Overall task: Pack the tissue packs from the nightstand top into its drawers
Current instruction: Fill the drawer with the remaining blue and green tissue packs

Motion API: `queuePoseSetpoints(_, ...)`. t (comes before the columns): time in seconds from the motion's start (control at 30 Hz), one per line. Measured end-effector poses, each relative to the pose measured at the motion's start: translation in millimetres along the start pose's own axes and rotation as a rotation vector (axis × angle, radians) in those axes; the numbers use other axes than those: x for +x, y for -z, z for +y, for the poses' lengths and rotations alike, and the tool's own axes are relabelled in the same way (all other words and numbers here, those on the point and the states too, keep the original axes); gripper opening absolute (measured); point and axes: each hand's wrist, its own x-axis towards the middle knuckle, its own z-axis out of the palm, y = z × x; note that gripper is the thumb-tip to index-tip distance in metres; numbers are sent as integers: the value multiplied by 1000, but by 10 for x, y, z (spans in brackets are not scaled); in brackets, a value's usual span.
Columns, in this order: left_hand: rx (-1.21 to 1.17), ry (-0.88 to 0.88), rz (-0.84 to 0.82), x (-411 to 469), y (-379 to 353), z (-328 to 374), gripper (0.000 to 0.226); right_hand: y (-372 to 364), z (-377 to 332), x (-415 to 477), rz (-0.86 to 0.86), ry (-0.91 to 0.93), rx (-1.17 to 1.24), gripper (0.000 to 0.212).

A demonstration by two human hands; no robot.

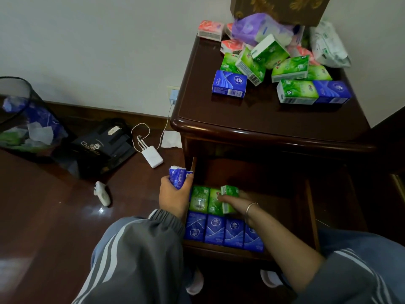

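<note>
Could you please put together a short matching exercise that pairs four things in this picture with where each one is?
Things
1. blue pack gripped by the left hand
2. green pack held by the right hand
3. pink pack
4. white power bank

Places
A. on the floor beside the nightstand
B. at the back left corner of the nightstand top
C. inside the open drawer
D. in the air at the drawer's left wall

Pairs: 1-D, 2-C, 3-B, 4-A
</note>
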Motion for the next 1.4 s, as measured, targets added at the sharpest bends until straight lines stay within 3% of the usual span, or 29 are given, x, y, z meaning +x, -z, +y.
queuePoseSetpoints(0.1,17,2,3,-4,2,-15,41,151,-10,-5,160,70,149,68)
queuePoseSetpoints(0.17,23,7,-1,0,-6,-20,41,269,27,37,264,60,170,73)
queuePoseSetpoints(0.23,26,9,-12,1,-22,-21,41,306,79,70,203,0,145,67)
queuePoseSetpoints(0.3,34,6,-17,-4,-38,-24,40,249,144,141,78,-52,132,48)
queuePoseSetpoints(0.47,44,9,-27,-2,-46,-53,40,124,188,279,250,11,-270,35)
queuePoseSetpoints(0.53,49,5,-38,10,-51,-68,39,119,199,261,288,70,-326,31)
queuePoseSetpoints(0.7,42,-36,-92,-10,-92,-53,39,202,207,77,188,105,-320,29)
queuePoseSetpoints(0.8,7,-37,-197,-86,-131,-37,39,263,54,-164,244,272,-274,35)
queuePoseSetpoints(0.87,23,-44,-273,-167,-183,-45,36,226,-105,-397,62,330,-54,25)
queuePoseSetpoints(0.93,86,-72,-343,-302,-279,-45,39,232,-243,-629,-104,334,8,26)
queuePoseSetpoints(1.03,173,-174,-438,-527,-456,-9,48,354,-346,-863,-148,374,-6,26)
queuePoseSetpoints(1.13,387,-366,-464,-736,-655,26,70,518,-295,-923,-64,380,6,38)
queuePoseSetpoints(1.2,463,-450,-483,-878,-775,45,82,624,-199,-930,24,391,25,35)
queuePoseSetpoints(1.33,382,-405,-694,-1033,-886,30,88,987,-27,-922,135,420,-62,27)
queuePoseSetpoints(1.4,401,-371,-689,-990,-839,14,85,1256,87,-878,178,412,-108,26)
